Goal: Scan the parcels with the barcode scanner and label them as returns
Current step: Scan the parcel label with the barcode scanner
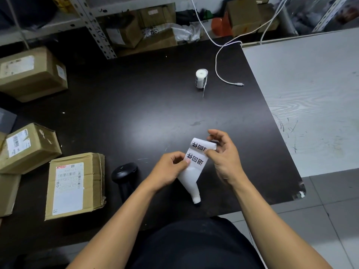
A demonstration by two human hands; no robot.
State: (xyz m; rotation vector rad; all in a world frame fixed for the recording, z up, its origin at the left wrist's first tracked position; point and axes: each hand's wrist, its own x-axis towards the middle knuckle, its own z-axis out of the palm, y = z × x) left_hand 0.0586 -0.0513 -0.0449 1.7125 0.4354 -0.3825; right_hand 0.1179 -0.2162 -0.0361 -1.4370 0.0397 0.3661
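Both my hands hold a strip of white return labels (196,160) printed with black characters, just above the dark table (136,113). My left hand (168,171) pinches the strip's left edge. My right hand (223,154) pinches its upper right part, where the strip curls over. The strip's lower end hangs down in a curled tail. A black barcode scanner (124,175) lies on the table left of my left hand. A cardboard parcel (74,184) with a shipping label lies further left, another parcel (29,147) behind it, and a third parcel (33,72) at the far left.
A second label roll (201,78) stands upright at the table's far side, with a white cable (229,81) ending next to it. A grey wooden table (310,98) adjoins on the right. Shelving with boxes (147,28) stands behind. Floor tiles show at the lower right.
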